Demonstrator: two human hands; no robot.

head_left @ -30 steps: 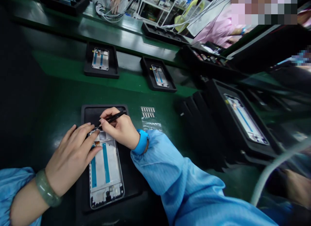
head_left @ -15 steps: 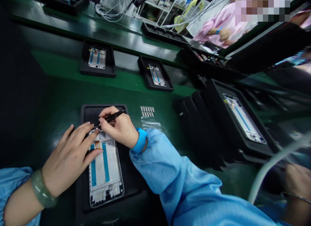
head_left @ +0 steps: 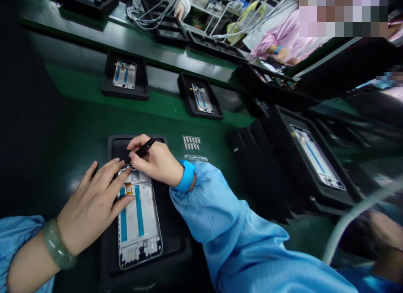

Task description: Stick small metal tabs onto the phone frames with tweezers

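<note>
A phone mid-frame with a silver rim, white backing and blue strips lies lengthwise in a black tray. My left hand rests its fingertips on the frame's far end and holds nothing. Just above it, my right hand pinches a black pen-shaped tool, with the tool's tip hidden by my fingers near the frame's far corner. A small orange part shows on the frame close to my left fingers.
Two black trays with phone frames stand beyond on the green bench. A sheet of small labels lies right of my tray. A larger tray sits to the right. A co-worker's pink sleeve and white cables lie further off.
The black tool now stands more steeply in my right hand, and my left fingers sit slightly differently on the frame. The whole view has shifted a little.
</note>
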